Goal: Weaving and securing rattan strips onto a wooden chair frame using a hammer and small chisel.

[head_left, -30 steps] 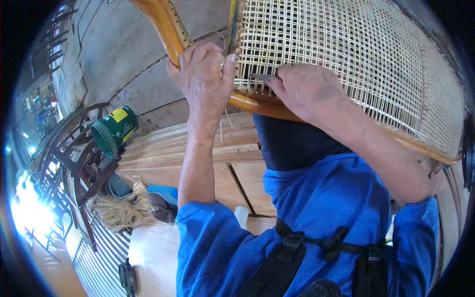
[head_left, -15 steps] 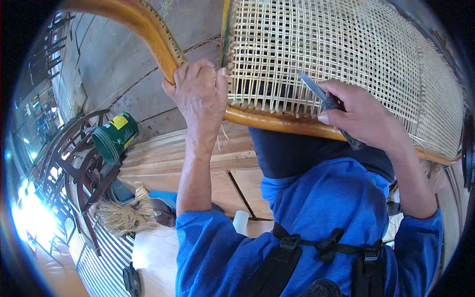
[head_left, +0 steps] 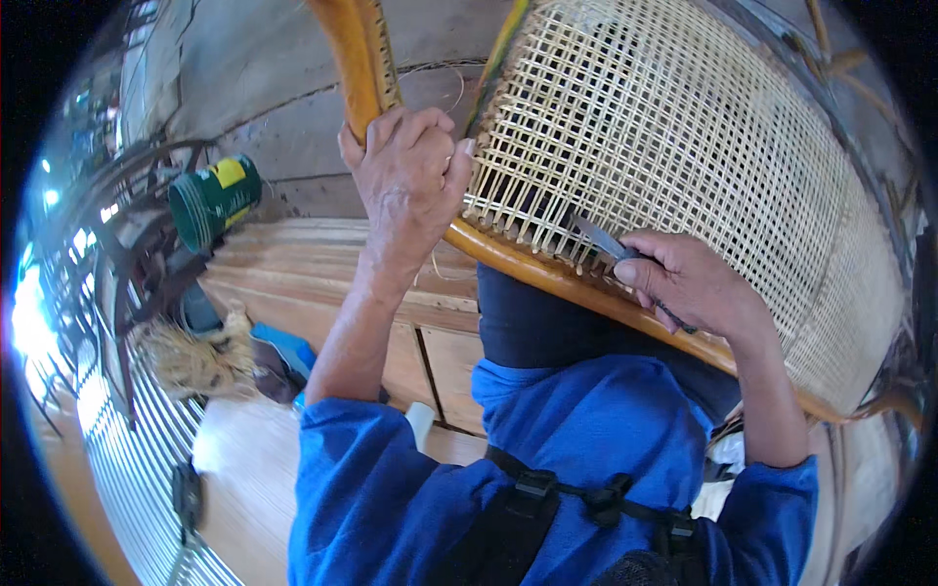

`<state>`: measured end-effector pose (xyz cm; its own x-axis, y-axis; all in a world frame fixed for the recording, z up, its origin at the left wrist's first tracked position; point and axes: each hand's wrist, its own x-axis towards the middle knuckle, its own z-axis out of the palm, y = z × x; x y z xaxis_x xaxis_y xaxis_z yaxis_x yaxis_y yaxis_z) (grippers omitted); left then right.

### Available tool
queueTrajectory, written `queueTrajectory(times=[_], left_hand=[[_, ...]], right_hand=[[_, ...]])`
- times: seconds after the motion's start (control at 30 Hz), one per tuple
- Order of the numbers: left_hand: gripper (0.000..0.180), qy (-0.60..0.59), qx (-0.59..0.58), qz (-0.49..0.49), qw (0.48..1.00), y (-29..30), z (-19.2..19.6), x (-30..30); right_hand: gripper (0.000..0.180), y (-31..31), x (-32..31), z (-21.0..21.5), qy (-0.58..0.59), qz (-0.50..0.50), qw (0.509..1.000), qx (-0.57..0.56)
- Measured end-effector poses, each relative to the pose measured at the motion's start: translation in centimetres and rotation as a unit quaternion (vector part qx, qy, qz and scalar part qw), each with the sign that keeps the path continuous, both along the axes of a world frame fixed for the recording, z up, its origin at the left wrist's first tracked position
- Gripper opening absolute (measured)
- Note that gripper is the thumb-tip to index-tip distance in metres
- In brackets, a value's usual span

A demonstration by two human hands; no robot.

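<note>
A chair frame of varnished wood [head_left: 547,276] rests across my lap, its panel filled with open woven cane [head_left: 664,127]. My left hand [head_left: 405,181] is wrapped round the frame at the corner where the curved arm meets it. In my right hand [head_left: 689,283] is a knife [head_left: 601,237] with a dark handle. Its blade points up and left, lying over the cane close to the near rail. Cane ends sit in a row of holes along that rail. Whether the blade tip touches the strands I cannot tell.
A green bucket [head_left: 215,200] lies tipped at the left beside dark curved chair parts [head_left: 117,244]. Below it are a bundle of loose cane strands [head_left: 191,356] and a blue cloth [head_left: 283,350]. A wooden bench [head_left: 303,259] stands beside my lap.
My right hand has brought the knife down and left, nearer the near rail. The view has shifted and the chair frame looks more tilted. My left hand keeps its grip.
</note>
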<state>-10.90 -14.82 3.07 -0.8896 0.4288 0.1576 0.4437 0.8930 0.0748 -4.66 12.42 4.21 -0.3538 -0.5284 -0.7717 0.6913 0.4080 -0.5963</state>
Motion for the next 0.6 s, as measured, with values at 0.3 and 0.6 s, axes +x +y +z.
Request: queueTrajectory(times=[0.3,0.6], left_hand=[[0.013,-0.001,0.013,-0.009,1.000,-0.8,-0.5,0.3],[0.015,-0.003,-0.009,-0.051,0.999,0.6,0.5,-0.3]], right_hand=[[0.021,-0.5,0.7,-2.3,-0.035,-0.078,0.996,-0.037],[0.028,3.0,2.7,-0.8,0.186,-0.072,0.980,-0.028]])
